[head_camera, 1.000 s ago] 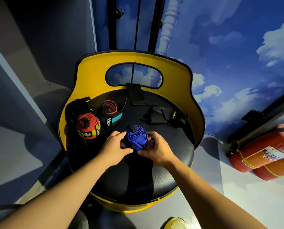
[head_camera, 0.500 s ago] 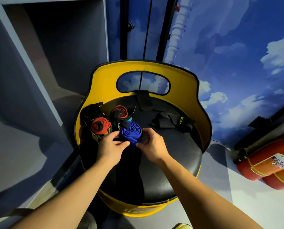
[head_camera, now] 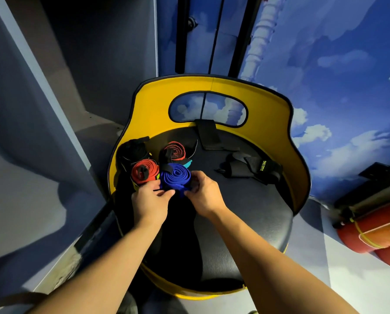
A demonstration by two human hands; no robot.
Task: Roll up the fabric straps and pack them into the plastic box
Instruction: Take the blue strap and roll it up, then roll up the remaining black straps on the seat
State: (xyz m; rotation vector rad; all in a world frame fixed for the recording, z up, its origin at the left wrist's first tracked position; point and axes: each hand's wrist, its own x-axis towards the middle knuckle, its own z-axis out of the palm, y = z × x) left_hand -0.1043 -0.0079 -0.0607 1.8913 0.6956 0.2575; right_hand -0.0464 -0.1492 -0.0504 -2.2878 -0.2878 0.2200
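Head view. My left hand (head_camera: pixel 149 203) and right hand (head_camera: pixel 204 196) both gripped the blue roll (head_camera: pixel 175 177), fingers curled against its near edge from either side. The blue roll stood on end on the black seat (head_camera: pixel 246 211), its spiral facing up, touching the red roll (head_camera: pixel 144 171) to its left and just in front of the red-black roll (head_camera: pixel 173 152). A black roll (head_camera: pixel 131 150) sat behind the red one, against the yellow backrest (head_camera: pixel 212 87). Two unrolled black straps lay farther back: one (head_camera: pixel 208 134) below the backrest cutout, one lettered (head_camera: pixel 255 168) to the right. I could not make out a plastic box. An extinguisher (head_camera: pixel 375 230) lay at far right.
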